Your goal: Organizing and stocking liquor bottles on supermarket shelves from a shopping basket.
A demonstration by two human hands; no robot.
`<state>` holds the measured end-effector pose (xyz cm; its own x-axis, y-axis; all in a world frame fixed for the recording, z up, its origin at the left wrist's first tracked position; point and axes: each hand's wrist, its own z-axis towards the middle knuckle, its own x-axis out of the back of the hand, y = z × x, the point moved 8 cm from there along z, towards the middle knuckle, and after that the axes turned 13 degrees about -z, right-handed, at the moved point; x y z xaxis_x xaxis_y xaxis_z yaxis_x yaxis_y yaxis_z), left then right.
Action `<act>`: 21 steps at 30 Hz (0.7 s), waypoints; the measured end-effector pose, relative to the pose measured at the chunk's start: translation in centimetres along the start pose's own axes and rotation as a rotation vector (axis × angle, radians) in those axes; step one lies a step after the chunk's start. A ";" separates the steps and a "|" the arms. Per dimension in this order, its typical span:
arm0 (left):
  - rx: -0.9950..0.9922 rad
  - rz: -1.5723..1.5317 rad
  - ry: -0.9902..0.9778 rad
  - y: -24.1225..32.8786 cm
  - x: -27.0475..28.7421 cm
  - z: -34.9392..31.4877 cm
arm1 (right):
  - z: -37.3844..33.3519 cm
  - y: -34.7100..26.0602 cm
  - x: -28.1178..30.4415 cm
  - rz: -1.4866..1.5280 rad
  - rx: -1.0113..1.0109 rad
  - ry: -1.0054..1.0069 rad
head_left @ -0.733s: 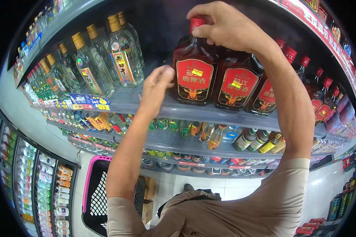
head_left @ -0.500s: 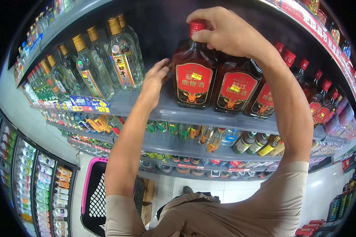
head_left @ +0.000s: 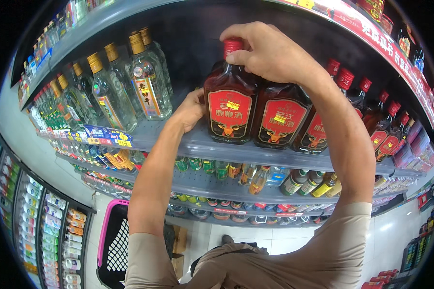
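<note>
Brightly lit over pale glossy tiled floor point(head_left: 386, 229), with white glare at right. Dim at flat black shelf backing point(head_left: 193, 53), far side. Fairly sharp on leftmost dark-brown, red-capped glass bottle point(head_left: 228, 118). Bowed along long grey shelf edge point(head_left: 226, 152); softened, then blackened toward outer rim.

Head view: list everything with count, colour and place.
Red-capped liquor bottles: several, dark red, central shelf
Gold-capped liquor bottles: several, clear, same shelf's left
Assorted bottles: many, multicoloured, shelves below
Shopping basket: one, black with pink rim, lower left
Cardboard boxes: two, brown, beside basket
Rack bottles: many, multicoloured, far left
Packages: several, red, lower right
Shoe: one, dark, floor
Sleeves: two, beige, lower edge
Left hand: one, bare, beside leftmost dark-red bottle
Right hand: one, bare, gripping that bottle's cap
</note>
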<state>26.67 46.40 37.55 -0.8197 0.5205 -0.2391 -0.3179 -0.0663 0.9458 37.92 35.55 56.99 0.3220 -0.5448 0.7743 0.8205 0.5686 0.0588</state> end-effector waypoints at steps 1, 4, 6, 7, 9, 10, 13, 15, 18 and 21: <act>-0.006 -0.008 0.028 -0.1 0.3 0.1 | 0.0 -0.1 0.1 -0.044 0.015 0.017; -0.021 -0.001 0.061 -0.3 0.7 0.1 | 0.0 -0.1 0.1 -0.048 0.028 0.016; -0.033 0.015 0.072 -0.3 0.9 0.0 | 0.0 0.0 0.0 -0.026 0.024 0.010; -0.030 0.030 0.068 -0.3 0.9 0.0 | 0.0 0.0 0.1 -0.042 0.027 0.026; -0.029 0.042 0.067 -0.2 0.9 0.0 | -0.1 0.0 0.0 -0.009 0.022 0.018; -0.023 0.044 0.076 -0.2 1.0 0.0 | -0.1 0.1 0.0 -0.020 0.008 0.021; -0.017 0.042 0.089 -0.2 0.9 -0.2 | -0.1 0.1 0.0 -0.002 0.012 0.005; -0.018 0.036 0.097 -0.1 0.8 -0.3 | 0.0 0.1 -0.1 0.008 0.004 0.006; -0.029 0.036 0.134 0.0 0.9 -0.3 | -0.1 0.1 -0.1 -0.003 0.005 0.022; 0.005 0.042 0.097 -0.1 0.7 -0.4 | -0.1 0.2 -0.2 -0.004 0.005 0.004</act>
<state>25.97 46.42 37.16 -0.8746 0.4325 -0.2190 -0.2802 -0.0823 0.9564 38.07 35.75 56.80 0.3204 -0.5493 0.7718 0.8194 0.5695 0.0651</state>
